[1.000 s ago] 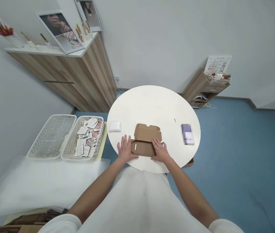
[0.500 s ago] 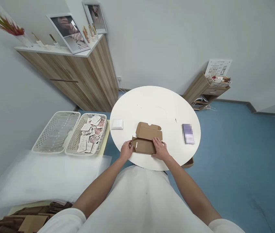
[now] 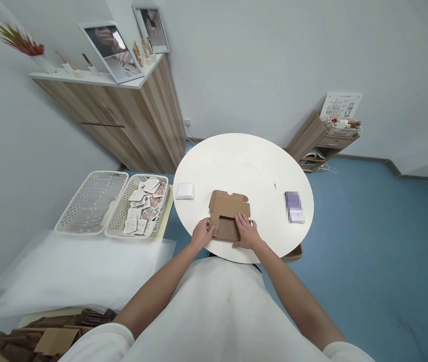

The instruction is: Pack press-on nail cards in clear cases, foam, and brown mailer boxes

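A brown cardboard box (image 3: 229, 205), partly folded, lies on the white oval table (image 3: 240, 161) close to my body. Its lid panel with a notched edge stretches away from me, and the side flaps are bent inward over the base. My left hand (image 3: 202, 234) holds the left side, fingers curled on the flap. On the right side, my right hand (image 3: 247, 232) grips the wall, its fingertips over the inner edge. A small white packet (image 3: 185, 191) is left of the box; a purple stack (image 3: 294, 207), partly blurred, lies to the right.
Two white baskets (image 3: 110, 231) stand to the left, one with clear plastic pieces, the other with several printed packets (image 3: 140, 208). Before them are translucent white sheets (image 3: 85, 271) and brown folded cardboard (image 3: 55, 342). A wood cabinet (image 3: 123, 120) and a small shelf (image 3: 310, 136) stand behind.
The box's left flap has folded inward over the base, and my left hand has shifted right with it. My right hand stays on the right side.
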A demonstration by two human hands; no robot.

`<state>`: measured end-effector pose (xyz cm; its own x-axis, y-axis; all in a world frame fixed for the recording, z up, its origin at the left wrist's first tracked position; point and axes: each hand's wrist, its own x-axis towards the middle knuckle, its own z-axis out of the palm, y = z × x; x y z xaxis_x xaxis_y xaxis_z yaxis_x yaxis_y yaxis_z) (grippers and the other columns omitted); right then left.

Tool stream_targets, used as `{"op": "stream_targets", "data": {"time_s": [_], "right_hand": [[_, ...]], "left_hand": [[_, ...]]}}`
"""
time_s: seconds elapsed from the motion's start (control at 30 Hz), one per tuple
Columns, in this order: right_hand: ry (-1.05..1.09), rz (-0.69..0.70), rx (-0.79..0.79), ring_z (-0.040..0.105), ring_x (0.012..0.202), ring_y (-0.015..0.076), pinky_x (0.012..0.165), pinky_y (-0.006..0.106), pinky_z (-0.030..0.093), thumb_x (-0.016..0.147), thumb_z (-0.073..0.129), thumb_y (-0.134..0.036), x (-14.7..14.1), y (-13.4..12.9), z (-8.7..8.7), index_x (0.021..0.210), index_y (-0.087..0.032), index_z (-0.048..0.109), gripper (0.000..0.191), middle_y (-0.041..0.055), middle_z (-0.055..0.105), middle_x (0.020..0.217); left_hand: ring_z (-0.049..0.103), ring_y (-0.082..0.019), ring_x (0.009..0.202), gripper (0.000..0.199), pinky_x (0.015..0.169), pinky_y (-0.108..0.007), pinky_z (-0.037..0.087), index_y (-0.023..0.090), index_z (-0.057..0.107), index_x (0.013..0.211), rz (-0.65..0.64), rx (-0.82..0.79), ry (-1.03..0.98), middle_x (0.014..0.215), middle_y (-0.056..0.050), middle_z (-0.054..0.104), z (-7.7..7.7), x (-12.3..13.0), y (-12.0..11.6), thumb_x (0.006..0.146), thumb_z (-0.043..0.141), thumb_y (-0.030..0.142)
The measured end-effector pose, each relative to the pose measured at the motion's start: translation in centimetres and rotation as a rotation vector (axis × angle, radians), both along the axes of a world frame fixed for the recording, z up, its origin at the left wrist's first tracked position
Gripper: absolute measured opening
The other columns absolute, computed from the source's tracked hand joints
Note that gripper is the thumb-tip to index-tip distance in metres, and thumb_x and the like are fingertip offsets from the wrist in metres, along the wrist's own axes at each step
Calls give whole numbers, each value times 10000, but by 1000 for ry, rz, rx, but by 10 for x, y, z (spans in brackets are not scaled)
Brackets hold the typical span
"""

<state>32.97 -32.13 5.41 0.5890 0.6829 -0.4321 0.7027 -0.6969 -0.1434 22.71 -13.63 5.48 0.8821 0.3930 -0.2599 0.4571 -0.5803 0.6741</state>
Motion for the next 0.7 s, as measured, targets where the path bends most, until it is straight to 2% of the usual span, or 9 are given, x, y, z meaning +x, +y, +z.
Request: {"op": "stream_targets", "data": {"time_s": [0.2, 0.5, 0.7], "right_hand": [[38, 31, -10, -112, 1310, 277, 994, 480, 75, 502, 599, -636, -7, -2, 1, 1362, -154, -113, 1216, 129, -47, 1448], [57, -3, -15, -141, 1303, 282, 996, 472, 84, 505, 601, -638, -6, -1, 3, 1360, -174, -119, 1210, 122, -57, 1449], [71, 19, -27, -137, 1303, 289, 997, 484, 76, 491, 611, -640, -10, 2, 4, 1359, -164, -129, 1236, 119, -84, 1446]], "left_hand": [[585, -165, 802, 226, 660, -251, 417, 162, 557, 957, -16, 19, 86, 895, -60, 632, -5, 1, 8, 768, 473, 253], [579, -174, 794, 167, 632, -252, 390, 171, 526, 909, -38, 86, 153, 816, -46, 625, -5, 0, 10, 754, 469, 190], [583, -210, 797, 201, 629, -276, 386, 176, 478, 905, -45, 232, 248, 821, -72, 615, -4, 8, 5, 710, 470, 128]]}}
